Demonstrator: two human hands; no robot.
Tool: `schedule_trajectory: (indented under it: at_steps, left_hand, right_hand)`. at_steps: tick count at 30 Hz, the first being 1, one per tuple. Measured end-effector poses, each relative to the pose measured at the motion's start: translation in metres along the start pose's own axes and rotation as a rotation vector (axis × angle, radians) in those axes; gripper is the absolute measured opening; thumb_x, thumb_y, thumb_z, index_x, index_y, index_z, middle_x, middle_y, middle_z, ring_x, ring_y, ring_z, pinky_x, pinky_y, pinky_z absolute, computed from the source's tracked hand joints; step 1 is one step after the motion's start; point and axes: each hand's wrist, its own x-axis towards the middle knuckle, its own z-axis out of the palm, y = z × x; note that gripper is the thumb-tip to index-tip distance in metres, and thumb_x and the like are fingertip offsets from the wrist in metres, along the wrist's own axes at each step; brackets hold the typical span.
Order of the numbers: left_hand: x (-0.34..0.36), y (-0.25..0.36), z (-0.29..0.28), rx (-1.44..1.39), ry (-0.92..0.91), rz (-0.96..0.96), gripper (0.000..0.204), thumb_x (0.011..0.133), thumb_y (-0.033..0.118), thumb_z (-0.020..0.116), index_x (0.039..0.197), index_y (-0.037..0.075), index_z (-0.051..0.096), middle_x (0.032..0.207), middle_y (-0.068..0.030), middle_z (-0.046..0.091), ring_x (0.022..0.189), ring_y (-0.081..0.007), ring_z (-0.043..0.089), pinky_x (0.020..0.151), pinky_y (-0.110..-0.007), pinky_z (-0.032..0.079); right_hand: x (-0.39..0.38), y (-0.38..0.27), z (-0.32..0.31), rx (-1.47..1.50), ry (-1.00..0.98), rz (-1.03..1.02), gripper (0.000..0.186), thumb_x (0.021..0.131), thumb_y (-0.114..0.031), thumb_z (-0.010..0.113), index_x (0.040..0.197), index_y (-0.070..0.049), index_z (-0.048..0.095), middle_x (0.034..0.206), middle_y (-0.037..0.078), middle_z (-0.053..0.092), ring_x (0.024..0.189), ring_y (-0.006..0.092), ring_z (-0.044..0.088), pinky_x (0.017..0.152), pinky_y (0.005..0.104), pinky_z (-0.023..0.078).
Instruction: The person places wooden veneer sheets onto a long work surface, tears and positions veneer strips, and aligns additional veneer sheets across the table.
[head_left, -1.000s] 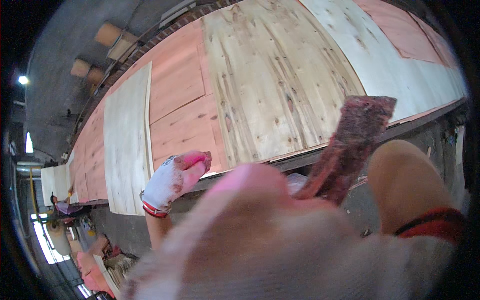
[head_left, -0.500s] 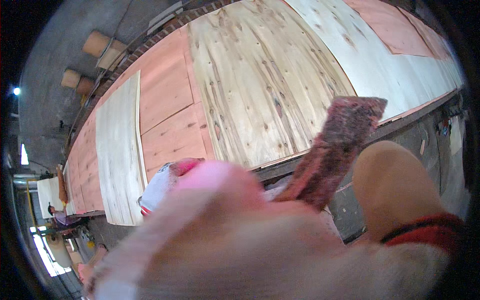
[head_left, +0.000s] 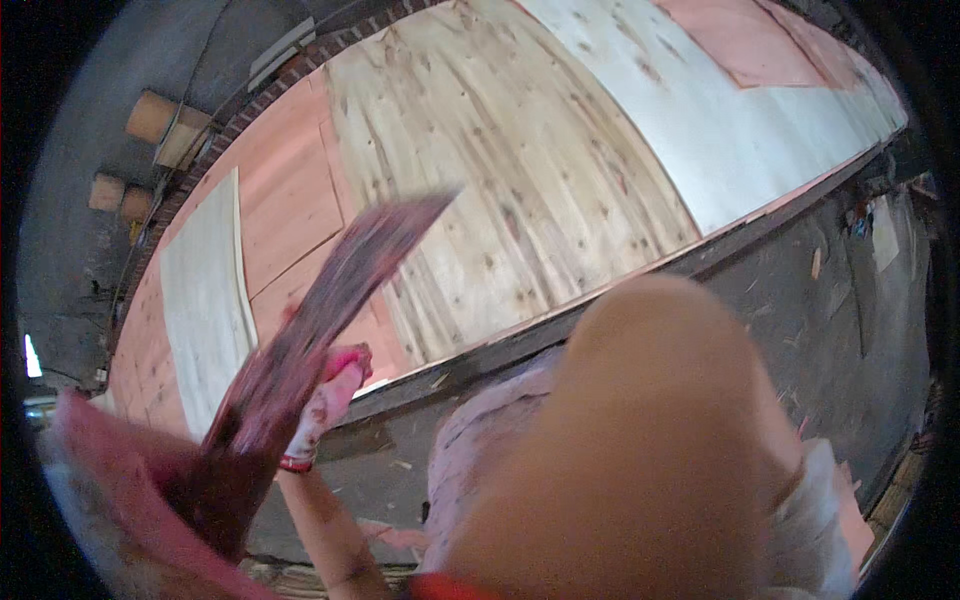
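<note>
A long flat strip (head_left: pixel 325 310), reddish brown and stained, crosses the left side at a slant; its kind is unclear. Its lower end runs into the pink and white glove of my right hand (head_left: pixel 130 490), very near the camera and closed around it. My right forearm (head_left: pixel 640 420) bends large across the middle. Behind the strip is my left hand (head_left: pixel 328 400), in a white glove with pink fingers and a red cuff. Those fingers are curled near the edge of the sheets, and what they hold, if anything, is hidden. Pale wood veneer sheets (head_left: pixel 500 180) lie beyond both hands.
Pink-orange veneer (head_left: pixel 285 215) shows between a narrow whitish sheet (head_left: pixel 205 290) and the knotty sheet. A wide white sheet (head_left: pixel 690 140) lies at the right. The dark floor (head_left: pixel 800 290) carries scraps. Brownish rolls (head_left: pixel 165 125) stand beyond the far edge.
My right hand has swung left and down with the strip, which now points up across the left side. My left hand and forearm have come into clearer view. The view has shifted.
</note>
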Motion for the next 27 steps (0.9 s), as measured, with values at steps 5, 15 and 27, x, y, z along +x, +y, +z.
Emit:
schedule_trajectory:
  at_steps: [5, 15, 27]
  left_hand:
    - [0.008, 0.044, 0.025, 0.041, -0.008, -0.011, 0.03, 0.09, 0.023, 0.056, 0.108, 0.0, 0.062, 0.089, -0.0081, 0.068, 0.085, -0.0139, 0.063, 0.077, -0.027, 0.048]
    - [0.003, 0.004, 0.07, -0.189, -0.048, -0.178, 0.023, 0.091, 0.016, 0.056, 0.106, -0.001, 0.062, 0.093, -0.0063, 0.067, 0.084, -0.0145, 0.062, 0.077, -0.028, 0.049]
    - [-0.044, -0.129, 0.091, -0.415, 0.028, -0.149, 0.037, 0.089, 0.019, 0.057, 0.12, -0.001, 0.055, 0.111, -0.006, 0.063, 0.101, -0.0148, 0.058, 0.09, -0.028, 0.045]
  right_hand:
    - [-0.041, -0.001, -0.003, 0.032, -0.02, 0.054, 0.013, 0.074, -0.02, 0.059, 0.07, -0.008, 0.058, 0.065, 0.01, 0.058, 0.063, 0.0288, 0.059, 0.058, 0.0409, 0.047]
    - [-0.114, -0.007, -0.026, 0.102, -0.07, 0.104, 0.014, 0.074, -0.021, 0.06, 0.068, -0.007, 0.057, 0.063, 0.01, 0.057, 0.061, 0.0298, 0.058, 0.057, 0.0424, 0.046]
    - [0.062, -0.003, 0.123, 0.243, -0.263, -0.141, 0.016, 0.074, -0.022, 0.06, 0.067, -0.007, 0.057, 0.06, 0.01, 0.057, 0.058, 0.0311, 0.058, 0.055, 0.0442, 0.046]
